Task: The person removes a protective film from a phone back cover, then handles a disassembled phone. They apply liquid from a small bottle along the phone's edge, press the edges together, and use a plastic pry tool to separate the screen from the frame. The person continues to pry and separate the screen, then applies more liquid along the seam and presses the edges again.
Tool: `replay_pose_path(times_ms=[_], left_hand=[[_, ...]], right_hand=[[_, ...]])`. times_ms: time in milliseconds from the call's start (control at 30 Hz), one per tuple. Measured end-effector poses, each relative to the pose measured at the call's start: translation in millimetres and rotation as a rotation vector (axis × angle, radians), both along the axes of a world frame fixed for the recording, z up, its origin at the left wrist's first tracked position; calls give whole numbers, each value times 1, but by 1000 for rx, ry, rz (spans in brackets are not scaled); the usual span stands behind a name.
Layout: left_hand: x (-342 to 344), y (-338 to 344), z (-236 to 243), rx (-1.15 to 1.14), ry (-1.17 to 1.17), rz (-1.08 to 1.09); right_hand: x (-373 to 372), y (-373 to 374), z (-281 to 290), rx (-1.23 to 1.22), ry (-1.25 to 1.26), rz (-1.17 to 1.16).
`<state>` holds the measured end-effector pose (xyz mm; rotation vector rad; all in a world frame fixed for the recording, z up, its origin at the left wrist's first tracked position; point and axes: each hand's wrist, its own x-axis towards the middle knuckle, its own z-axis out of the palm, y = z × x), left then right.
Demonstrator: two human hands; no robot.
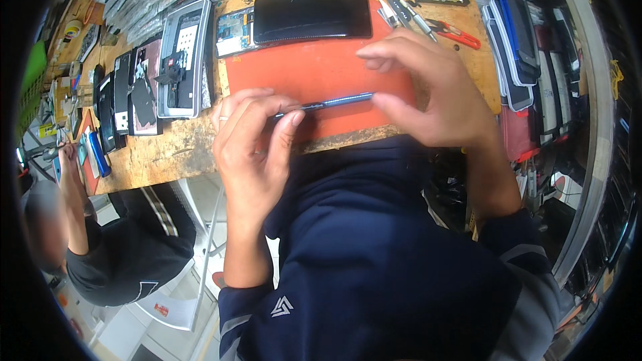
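Cluttered wooden bench (pixel 160 158), orange mat (pixel 301 70); left hand (pixel 251 134) holds a slim device (pixel 336 101).

No words or numbers legible, a white triangular emblem (pixel 281 306) of angled strokes on the person's navy top (pixel 401 254), a red label (pixel 161 309) too small to read on a white chair (pixel 179 317), a pale angular outline (pixel 148 288) on a co-worker's black top (pixel 124 261)
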<state>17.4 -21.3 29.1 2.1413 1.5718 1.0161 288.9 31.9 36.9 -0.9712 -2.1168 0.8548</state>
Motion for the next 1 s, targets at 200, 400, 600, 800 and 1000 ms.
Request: replay_pose_path(times_ms=[200, 400, 600, 800, 1000], left_hand=[[0, -2, 2, -50, -48, 8], [2, -5, 4, -72, -67, 21], [0, -6, 5, -111, -44, 11], [1, -6, 2, -74, -50, 37], [2, -8, 3, -103, -37, 45]], right_hand=[[34, 3, -5, 33, 33, -170], [65, 4, -21, 87, 4, -482], [70, -8, -32, -144, -208, -464], [58, -8, -32, -138, -306, -417], [61, 32, -28, -33, -292, -585]])
